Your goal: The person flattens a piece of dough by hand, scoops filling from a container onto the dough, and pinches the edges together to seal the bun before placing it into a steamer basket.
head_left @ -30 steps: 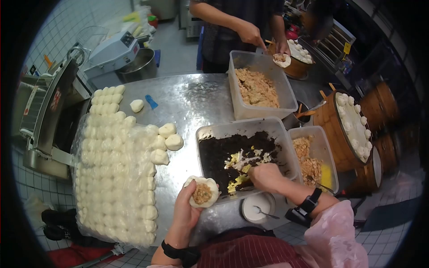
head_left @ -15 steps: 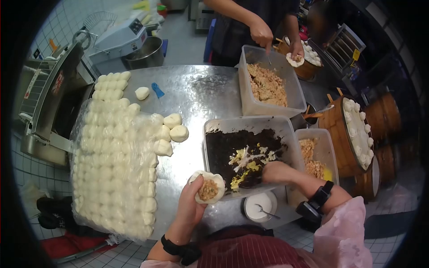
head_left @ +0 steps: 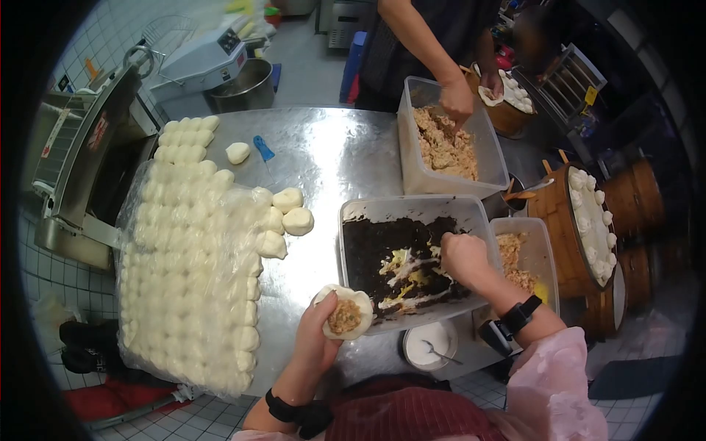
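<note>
One filled wrapper [head_left: 345, 314] | left hand [head_left: 315, 334] | gripped at its left edge

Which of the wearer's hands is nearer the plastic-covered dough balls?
Left. The left hand, holding filled dough, is just right of the dough balls; the right hand is farther right, over dark filling.

Dough balls [head_left: 187, 294] lie on the table [head_left: 309, 140] to my left. My left hand [head_left: 316, 331] holds a dough round [head_left: 346, 316] at the near left corner of the big tub [head_left: 412, 209]. My right hand [head_left: 465, 259] is over its right side. Another tub [head_left: 441, 184] stands behind, a bowl [head_left: 407, 353] in front.
</note>
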`<state>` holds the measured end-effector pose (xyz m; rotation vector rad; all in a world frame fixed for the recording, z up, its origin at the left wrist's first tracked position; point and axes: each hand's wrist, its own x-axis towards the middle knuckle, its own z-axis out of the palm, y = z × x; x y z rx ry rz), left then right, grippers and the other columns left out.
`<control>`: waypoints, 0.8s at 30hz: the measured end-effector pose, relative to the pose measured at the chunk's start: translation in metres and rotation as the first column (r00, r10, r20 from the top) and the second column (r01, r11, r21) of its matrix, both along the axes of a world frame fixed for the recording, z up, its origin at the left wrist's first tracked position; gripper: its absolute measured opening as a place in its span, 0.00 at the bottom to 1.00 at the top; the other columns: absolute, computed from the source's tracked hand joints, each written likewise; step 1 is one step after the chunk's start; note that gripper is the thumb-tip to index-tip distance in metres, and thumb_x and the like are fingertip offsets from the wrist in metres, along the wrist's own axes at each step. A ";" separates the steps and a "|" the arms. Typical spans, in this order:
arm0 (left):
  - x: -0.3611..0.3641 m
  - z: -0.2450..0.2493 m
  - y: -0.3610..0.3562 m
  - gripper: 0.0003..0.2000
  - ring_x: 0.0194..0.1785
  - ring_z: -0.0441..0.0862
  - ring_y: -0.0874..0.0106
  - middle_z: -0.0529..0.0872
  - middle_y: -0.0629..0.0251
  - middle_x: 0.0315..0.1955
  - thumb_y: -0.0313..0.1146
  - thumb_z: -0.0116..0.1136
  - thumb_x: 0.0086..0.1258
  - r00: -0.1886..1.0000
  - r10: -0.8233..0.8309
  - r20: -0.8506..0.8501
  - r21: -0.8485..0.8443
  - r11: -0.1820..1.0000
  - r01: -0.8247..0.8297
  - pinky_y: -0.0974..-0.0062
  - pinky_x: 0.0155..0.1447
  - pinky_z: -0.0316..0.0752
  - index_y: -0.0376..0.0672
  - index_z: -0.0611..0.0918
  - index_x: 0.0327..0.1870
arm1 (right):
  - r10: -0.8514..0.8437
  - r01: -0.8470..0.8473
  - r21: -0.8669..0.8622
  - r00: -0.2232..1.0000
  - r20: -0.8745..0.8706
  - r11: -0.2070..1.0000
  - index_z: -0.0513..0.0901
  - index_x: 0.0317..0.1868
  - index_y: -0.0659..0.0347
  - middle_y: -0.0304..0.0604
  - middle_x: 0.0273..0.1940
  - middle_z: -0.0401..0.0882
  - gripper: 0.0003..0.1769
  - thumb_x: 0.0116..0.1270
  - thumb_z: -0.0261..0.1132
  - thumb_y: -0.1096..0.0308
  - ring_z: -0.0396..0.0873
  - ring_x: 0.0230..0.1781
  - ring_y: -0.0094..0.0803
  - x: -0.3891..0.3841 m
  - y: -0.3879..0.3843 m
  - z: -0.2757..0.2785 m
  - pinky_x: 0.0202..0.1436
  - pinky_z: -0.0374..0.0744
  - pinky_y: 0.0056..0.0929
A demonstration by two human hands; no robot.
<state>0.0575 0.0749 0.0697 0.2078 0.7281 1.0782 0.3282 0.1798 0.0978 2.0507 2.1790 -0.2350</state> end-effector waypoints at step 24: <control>0.001 0.000 0.001 0.17 0.51 0.80 0.56 0.79 0.44 0.46 0.38 0.42 0.73 0.999 -0.025 -0.028 0.026 0.999 0.026 0.58 0.56 0.76 0.32 0.70 0.52 | 0.145 -0.145 -0.014 0.989 0.020 0.989 0.80 0.27 0.62 0.55 0.25 0.81 0.07 0.55 0.57 0.69 0.82 0.28 0.49 -0.001 -0.018 -0.013 0.35 0.79 0.43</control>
